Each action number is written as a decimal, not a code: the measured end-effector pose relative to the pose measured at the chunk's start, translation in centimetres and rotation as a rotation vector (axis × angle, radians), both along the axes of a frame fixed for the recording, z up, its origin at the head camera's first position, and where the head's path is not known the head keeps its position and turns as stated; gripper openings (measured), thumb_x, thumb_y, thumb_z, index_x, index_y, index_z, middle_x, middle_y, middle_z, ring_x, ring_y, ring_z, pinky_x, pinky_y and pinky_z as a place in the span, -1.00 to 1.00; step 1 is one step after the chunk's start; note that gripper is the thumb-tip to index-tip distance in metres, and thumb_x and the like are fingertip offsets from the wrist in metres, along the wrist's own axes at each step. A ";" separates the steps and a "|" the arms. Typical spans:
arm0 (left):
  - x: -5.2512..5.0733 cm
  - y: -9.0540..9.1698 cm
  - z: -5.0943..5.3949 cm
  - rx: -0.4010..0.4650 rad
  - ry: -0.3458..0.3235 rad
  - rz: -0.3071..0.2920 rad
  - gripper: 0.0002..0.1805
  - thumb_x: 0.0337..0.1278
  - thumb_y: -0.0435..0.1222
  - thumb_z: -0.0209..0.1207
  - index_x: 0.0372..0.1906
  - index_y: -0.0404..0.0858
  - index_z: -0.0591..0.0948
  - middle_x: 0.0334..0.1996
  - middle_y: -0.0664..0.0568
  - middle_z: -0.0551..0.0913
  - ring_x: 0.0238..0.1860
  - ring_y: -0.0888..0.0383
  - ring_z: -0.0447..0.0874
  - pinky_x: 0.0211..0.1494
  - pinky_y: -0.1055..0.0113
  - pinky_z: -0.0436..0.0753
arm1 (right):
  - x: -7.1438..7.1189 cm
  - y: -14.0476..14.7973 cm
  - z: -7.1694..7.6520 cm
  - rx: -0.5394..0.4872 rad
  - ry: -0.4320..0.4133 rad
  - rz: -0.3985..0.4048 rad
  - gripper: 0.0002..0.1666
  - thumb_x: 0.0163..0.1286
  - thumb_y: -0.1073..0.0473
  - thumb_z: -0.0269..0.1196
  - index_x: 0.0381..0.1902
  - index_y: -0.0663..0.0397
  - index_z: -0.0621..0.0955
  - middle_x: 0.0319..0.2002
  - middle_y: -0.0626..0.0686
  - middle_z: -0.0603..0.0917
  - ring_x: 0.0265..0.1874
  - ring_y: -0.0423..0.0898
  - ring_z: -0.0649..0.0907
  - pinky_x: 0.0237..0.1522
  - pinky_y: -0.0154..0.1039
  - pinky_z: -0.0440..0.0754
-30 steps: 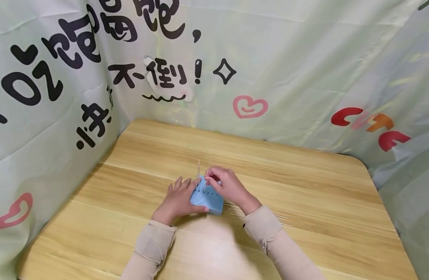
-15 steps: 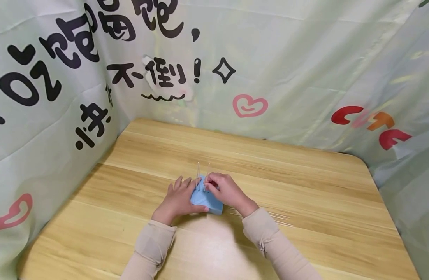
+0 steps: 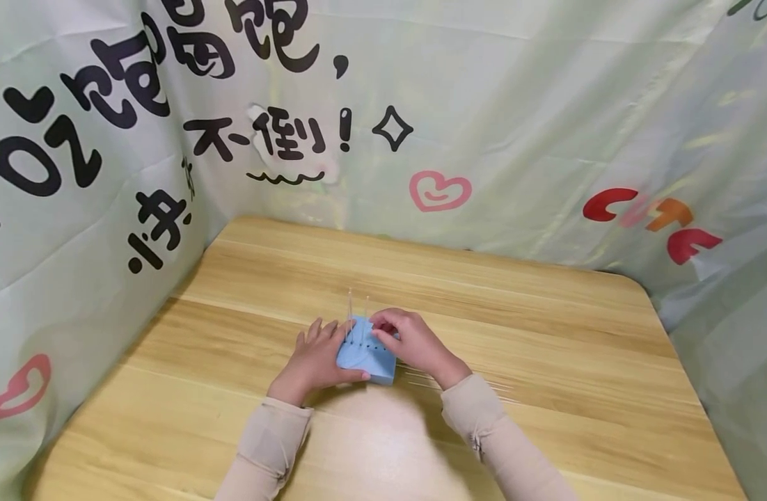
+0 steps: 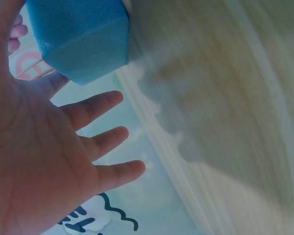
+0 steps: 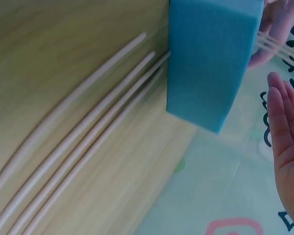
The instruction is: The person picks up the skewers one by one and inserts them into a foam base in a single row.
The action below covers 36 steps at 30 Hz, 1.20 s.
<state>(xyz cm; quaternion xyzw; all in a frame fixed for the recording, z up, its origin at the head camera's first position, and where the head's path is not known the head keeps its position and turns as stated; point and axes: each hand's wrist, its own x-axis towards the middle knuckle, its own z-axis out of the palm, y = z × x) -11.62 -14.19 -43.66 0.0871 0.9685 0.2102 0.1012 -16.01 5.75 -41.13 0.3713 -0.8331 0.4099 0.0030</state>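
A blue foam block (image 3: 374, 365) with a row of small dark holes stands on the table. My left hand (image 3: 317, 358) grips its left side between thumb and index finger; the other fingers spread away from it, as the left wrist view shows on my palm (image 4: 44, 142). Thin pale sticks (image 3: 350, 306) stand upright at the block's left holes, and another stick (image 3: 367, 306) rises just right of them. Close to that one is my right hand (image 3: 411, 341), fingers bent loosely and slightly apart from it. In the right wrist view the fingers (image 5: 281, 110) hold nothing visible.
Several loose thin sticks (image 5: 83, 127) lie on the wooden table (image 3: 546, 334), right of the block and partly under the right forearm. A printed cloth (image 3: 515, 125) hangs along the table's back and sides.
My right hand has moved down along the third stick, then let go and shifted slightly right. That stick now stands by itself in the block. The left hand keeps its grip.
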 end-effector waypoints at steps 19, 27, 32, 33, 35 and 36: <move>0.3 0.0 -0.1 0.006 0.003 -0.008 0.16 -0.30 0.32 0.31 0.46 -0.09 0.15 0.36 -0.26 0.23 0.42 -0.32 -0.10 0.31 -0.36 -0.07 | 0.9 8.3 -0.3 0.061 -0.090 -0.190 -0.86 0.28 0.26 0.28 -0.24 0.22 0.64 -0.37 -0.08 0.64 -0.37 -0.20 0.62 -0.26 -0.28 0.62; 0.0 -0.1 0.0 -0.010 0.017 -0.014 0.15 -0.27 0.32 0.30 0.46 -0.12 0.15 0.35 -0.28 0.24 0.40 -0.35 -0.07 0.29 -0.38 -0.04 | 1.1 11.1 -0.8 0.079 -0.072 -0.253 -0.85 0.26 0.26 0.29 -0.24 0.24 0.64 -0.38 -0.07 0.65 -0.39 -0.20 0.60 -0.28 -0.29 0.61; 0.0 -0.1 0.0 -0.013 0.016 -0.019 0.15 -0.27 0.32 0.30 0.45 -0.13 0.16 0.35 -0.28 0.24 0.40 -0.36 -0.08 0.29 -0.38 -0.04 | 1.6 12.7 -1.4 0.099 -0.095 -0.295 -0.88 0.26 0.26 0.30 -0.26 0.20 0.64 -0.39 -0.09 0.65 -0.40 -0.21 0.60 -0.29 -0.29 0.61; 0.0 -0.1 0.0 -0.010 0.016 -0.018 0.15 -0.27 0.31 0.30 0.45 -0.13 0.16 0.35 -0.28 0.24 0.40 -0.36 -0.08 0.29 -0.38 -0.04 | 1.7 13.0 -1.5 0.103 -0.101 -0.302 -0.88 0.25 0.26 0.30 -0.26 0.19 0.64 -0.38 -0.10 0.64 -0.39 -0.21 0.60 -0.28 -0.29 0.61; 0.0 0.0 0.1 -0.009 0.017 -0.018 0.14 -0.27 0.30 0.31 0.45 -0.13 0.17 0.35 -0.27 0.25 0.40 -0.35 -0.08 0.30 -0.37 -0.03 | 1.9 13.7 -1.8 0.111 -0.105 -0.313 -0.88 0.25 0.27 0.30 -0.26 0.18 0.64 -0.37 -0.09 0.65 -0.39 -0.20 0.60 -0.28 -0.28 0.60; 0.0 0.0 0.1 -0.008 0.017 -0.019 0.14 -0.27 0.30 0.31 0.45 -0.13 0.17 0.35 -0.27 0.25 0.40 -0.35 -0.08 0.30 -0.36 -0.03 | 2.0 14.0 -1.9 0.115 -0.103 -0.318 -0.89 0.25 0.27 0.30 -0.26 0.18 0.64 -0.37 -0.09 0.65 -0.38 -0.19 0.60 -0.28 -0.28 0.61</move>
